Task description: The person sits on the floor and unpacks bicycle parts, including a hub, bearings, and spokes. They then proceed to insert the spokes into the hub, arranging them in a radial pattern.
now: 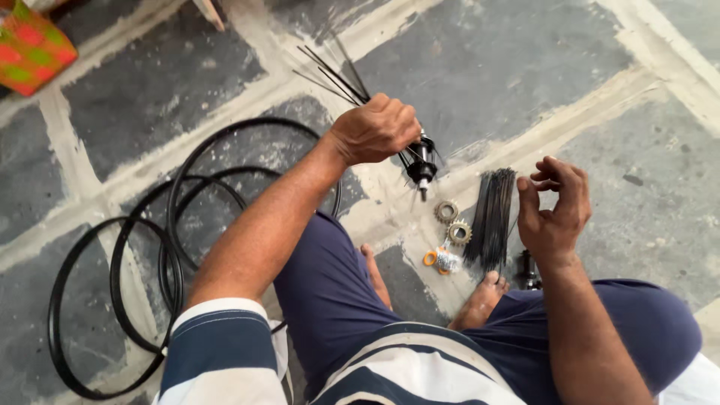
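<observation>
My left hand [373, 129] is closed around a black wheel hub [421, 165] with several thin black spokes [334, 73] sticking out past the fist. My right hand [553, 210] is raised to the right, fingers curled and thumb pinched to the fingertips; whether it holds something small I cannot tell. Below and between the hands a bundle of black spokes [493, 216] lies on the stone floor. Two toothed sprockets [453, 223] rest beside that bundle.
Several black rims or tyres [142, 262] lie on the floor at the left. A small orange and clear item [441, 259] sits near my bare feet [480, 298]. Another dark hub [527, 271] stands by my right knee. A colourful bag [30, 46] is at the top left.
</observation>
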